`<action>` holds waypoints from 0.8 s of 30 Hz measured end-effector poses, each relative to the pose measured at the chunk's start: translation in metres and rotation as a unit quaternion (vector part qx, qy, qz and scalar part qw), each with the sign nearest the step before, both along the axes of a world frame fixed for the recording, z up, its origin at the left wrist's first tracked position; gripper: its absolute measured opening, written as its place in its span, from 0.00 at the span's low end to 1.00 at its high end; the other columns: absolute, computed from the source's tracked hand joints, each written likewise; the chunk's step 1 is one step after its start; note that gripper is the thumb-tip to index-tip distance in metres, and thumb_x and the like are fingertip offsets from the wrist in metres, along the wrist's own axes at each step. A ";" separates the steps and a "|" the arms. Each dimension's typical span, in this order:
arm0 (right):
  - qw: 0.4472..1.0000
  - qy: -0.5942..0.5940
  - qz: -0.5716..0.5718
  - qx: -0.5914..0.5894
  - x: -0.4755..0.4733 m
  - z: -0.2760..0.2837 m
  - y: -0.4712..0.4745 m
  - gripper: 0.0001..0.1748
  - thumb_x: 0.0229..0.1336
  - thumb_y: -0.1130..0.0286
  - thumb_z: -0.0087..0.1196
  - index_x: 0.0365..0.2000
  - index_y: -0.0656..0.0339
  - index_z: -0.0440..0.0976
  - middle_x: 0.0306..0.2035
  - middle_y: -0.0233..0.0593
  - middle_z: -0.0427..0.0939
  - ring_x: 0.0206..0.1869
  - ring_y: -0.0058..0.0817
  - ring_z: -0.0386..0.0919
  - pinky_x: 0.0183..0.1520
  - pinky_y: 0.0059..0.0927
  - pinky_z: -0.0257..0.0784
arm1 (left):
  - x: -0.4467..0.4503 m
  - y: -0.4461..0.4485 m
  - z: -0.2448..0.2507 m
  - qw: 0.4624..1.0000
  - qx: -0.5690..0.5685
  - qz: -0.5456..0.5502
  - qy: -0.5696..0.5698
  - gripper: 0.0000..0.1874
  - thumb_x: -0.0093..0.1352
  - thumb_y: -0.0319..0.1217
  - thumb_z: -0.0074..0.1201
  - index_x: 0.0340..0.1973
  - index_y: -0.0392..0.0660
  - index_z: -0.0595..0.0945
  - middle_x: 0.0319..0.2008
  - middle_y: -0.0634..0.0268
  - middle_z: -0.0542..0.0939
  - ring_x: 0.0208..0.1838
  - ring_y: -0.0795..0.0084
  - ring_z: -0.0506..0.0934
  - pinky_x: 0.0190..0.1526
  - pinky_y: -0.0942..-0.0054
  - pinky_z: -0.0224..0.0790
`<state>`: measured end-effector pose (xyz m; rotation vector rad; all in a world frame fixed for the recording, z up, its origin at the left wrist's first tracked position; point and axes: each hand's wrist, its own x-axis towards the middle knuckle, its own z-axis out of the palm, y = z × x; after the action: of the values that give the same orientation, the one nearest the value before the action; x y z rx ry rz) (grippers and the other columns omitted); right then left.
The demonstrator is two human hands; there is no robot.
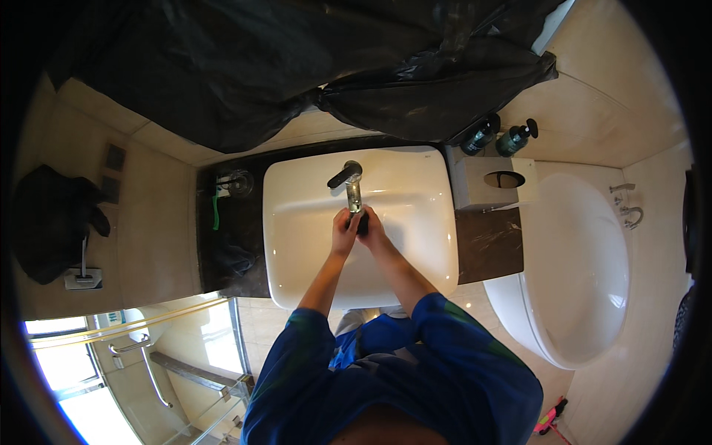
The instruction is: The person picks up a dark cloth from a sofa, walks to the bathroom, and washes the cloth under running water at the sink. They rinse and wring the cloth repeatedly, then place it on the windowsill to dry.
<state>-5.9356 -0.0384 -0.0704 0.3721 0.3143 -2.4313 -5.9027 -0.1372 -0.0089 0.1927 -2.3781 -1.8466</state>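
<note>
My left hand (343, 231) and my right hand (376, 227) meet under the spout of a chrome faucet (354, 192), over a white ceramic washbasin (311, 267). Between them they hold a small dark object (363, 223). Fingers cover most of it, so its exact kind cannot be told. The faucet's dark lever (340, 177) points to the left. Whether water is running is hard to see.
The dark stone counter (489, 245) carries a clear glass (240, 182), a green-handled item (216, 211) and dark cloth (236, 260) at left. A tissue box (484, 192) and two pump bottles (513, 141) stand at right. Black plastic sheeting (250, 72) hangs behind; a bathtub (578, 267) lies rightward.
</note>
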 end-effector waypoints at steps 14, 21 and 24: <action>0.995 -0.042 0.063 0.061 -0.011 0.030 -0.006 0.19 0.66 0.53 0.47 0.27 0.58 0.72 0.20 0.41 0.74 0.20 0.36 0.73 0.24 0.37 0.70 | -0.043 -0.036 0.116 0.990 -0.074 0.101 -0.057 0.25 0.74 0.47 0.50 0.25 0.39 0.82 0.21 0.68 0.80 0.28 0.78 0.76 0.33 0.78 0.66; 0.999 0.001 -0.017 -0.037 0.014 0.045 0.048 0.13 0.64 0.59 0.50 0.39 0.58 0.77 0.34 0.37 0.81 0.36 0.33 0.81 0.38 0.37 0.78 | -0.005 -0.043 0.062 0.991 0.096 0.091 -0.035 0.22 0.75 0.48 0.46 0.51 0.43 0.79 0.45 0.66 0.82 0.49 0.72 0.77 0.49 0.67 0.69; 0.999 -0.016 -0.035 0.013 0.033 0.050 0.046 0.17 0.65 0.60 0.48 0.48 0.58 0.75 0.39 0.36 0.82 0.41 0.35 0.81 0.45 0.39 0.77 | 0.044 0.000 0.036 0.997 -0.009 0.046 0.053 0.30 0.73 0.45 0.53 0.65 0.45 0.67 0.59 0.60 0.75 0.64 0.65 0.69 0.63 0.60 0.60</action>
<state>-5.9025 0.0075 -0.0203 0.4400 0.3233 -2.4895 -5.8590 -0.1372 0.0273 0.1945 -2.2739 -1.7484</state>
